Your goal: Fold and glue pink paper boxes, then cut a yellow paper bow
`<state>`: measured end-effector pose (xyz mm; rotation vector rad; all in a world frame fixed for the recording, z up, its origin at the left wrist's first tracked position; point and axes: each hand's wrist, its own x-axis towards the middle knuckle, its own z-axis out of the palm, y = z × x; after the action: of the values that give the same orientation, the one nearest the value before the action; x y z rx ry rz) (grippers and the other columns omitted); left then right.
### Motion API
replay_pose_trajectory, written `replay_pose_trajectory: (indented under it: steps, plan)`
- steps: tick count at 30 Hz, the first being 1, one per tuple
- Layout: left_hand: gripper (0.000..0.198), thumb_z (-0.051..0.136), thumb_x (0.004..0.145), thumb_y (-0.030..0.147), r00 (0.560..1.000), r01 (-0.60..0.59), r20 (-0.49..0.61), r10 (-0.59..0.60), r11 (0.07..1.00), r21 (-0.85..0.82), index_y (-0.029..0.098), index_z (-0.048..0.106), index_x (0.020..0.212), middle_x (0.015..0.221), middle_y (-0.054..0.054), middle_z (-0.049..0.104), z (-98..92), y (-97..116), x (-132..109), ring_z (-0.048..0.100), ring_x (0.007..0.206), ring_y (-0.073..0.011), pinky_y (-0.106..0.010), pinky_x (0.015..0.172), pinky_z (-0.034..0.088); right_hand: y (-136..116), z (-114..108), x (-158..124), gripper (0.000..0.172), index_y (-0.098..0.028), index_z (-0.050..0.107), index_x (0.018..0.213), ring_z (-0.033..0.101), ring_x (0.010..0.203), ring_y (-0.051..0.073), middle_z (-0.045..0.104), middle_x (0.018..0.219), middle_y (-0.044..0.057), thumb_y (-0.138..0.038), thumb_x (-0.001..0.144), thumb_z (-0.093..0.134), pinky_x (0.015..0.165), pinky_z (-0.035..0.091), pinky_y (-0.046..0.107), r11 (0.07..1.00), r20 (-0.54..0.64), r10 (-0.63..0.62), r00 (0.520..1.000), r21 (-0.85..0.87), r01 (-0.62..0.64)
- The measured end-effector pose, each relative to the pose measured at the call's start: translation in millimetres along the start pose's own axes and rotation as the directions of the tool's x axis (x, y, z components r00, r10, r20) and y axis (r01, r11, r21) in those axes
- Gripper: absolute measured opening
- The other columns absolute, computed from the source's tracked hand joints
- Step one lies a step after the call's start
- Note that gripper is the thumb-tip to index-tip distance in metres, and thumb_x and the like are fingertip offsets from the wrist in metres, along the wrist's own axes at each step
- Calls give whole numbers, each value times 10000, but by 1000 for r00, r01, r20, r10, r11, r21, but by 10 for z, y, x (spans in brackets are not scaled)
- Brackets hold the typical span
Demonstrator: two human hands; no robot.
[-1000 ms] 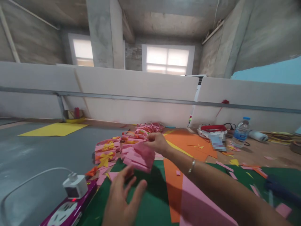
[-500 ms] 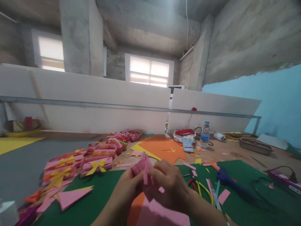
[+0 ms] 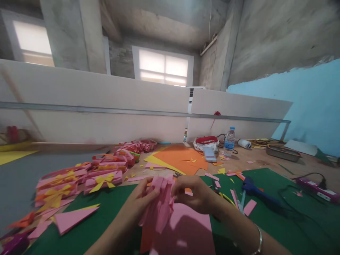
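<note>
A folded, creased pink paper piece [image 3: 160, 202] is between my two hands. My left hand [image 3: 145, 194] grips its left side, thumb on the front and fingers behind. On its right edge my right hand [image 3: 192, 193] pinches the paper with bent fingers. Underneath, a flat pink sheet [image 3: 191, 230] lies over an orange sheet [image 3: 146, 237] on the green mat [image 3: 114, 212]. A small pink scrap [image 3: 188, 192] shows by the right hand.
Pink paper pieces with yellow bows [image 3: 103, 180] are heaped at left. Orange sheets [image 3: 177, 157] lie behind my hands. At right are scissors [image 3: 241, 202], a blue-handled tool [image 3: 261, 194], paper scraps, a purple power strip [image 3: 316, 187] and a water bottle [image 3: 230, 141].
The pink paper piece has turned and now shows a wider, pleated face. My right hand has shifted slightly up and right along its edge. The whole view has tilted down a little.
</note>
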<state>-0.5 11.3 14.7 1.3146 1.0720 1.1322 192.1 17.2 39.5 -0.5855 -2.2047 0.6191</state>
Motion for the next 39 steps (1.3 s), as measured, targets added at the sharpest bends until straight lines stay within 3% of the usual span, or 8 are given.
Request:
replay_pose_trajectory:
  steps: [5,11,19,23,27,30,34,39]
  plan:
    - [553,690,573,493,964,-16,-252,85,965,262,167,588,1008,807,-46,700,82,62,-86,633,797,-252,-339,720,466,-87,106,-45,108,-166,610,731,554,690,118,600,737,32,-197,827,571,664,452,231,993,140,-111,984,50,105]
    - [500,754,495,320,993,62,-98,-67,997,-54,163,593,942,597,27,645,62,13,-102,572,549,-143,-237,534,421,-109,148,-54,139,-173,580,689,530,643,114,578,674,21,-190,826,563,627,436,224,987,142,-155,978,65,147]
    - [469,746,548,273,995,75,-74,-72,997,28,152,580,969,549,38,637,38,55,-103,544,490,-117,-209,486,382,-20,244,-105,110,-167,669,799,495,590,94,543,642,-11,-272,789,638,587,403,193,989,219,-142,965,61,132]
    - [549,688,622,469,987,28,-157,-20,998,53,145,555,1043,679,-16,695,72,60,-96,639,700,-187,-260,633,459,-18,286,-93,148,-144,648,658,455,523,79,535,556,-27,-248,762,663,524,356,187,998,45,55,997,9,-56]
    - [694,711,584,461,998,52,28,-50,995,-86,143,451,1143,853,-93,713,83,-36,-50,664,835,-259,-325,703,497,-24,220,-41,119,-134,655,676,436,519,76,543,568,-27,-179,775,607,516,346,193,963,-85,269,959,34,-267]
    - [814,733,542,344,997,48,50,-50,998,41,135,343,1226,909,-117,685,72,-93,-37,669,781,-270,-349,661,513,-27,187,-22,127,-138,640,661,408,528,74,514,580,-36,-191,767,596,506,325,195,950,-143,311,940,48,-307]
    - [534,582,703,353,993,-95,-27,115,914,394,177,397,1172,978,-122,666,93,-51,-103,666,832,-271,-347,684,502,-42,232,-29,134,-142,582,607,377,510,69,465,546,-50,-187,732,598,486,297,194,946,-157,322,933,14,-324]
    - [238,473,760,253,984,-138,-40,172,890,434,203,460,992,935,-111,690,172,9,-170,669,824,-246,-347,724,498,-5,302,-41,217,-166,453,528,350,483,73,412,492,-57,-198,707,572,474,244,208,874,-254,387,886,-206,-440]
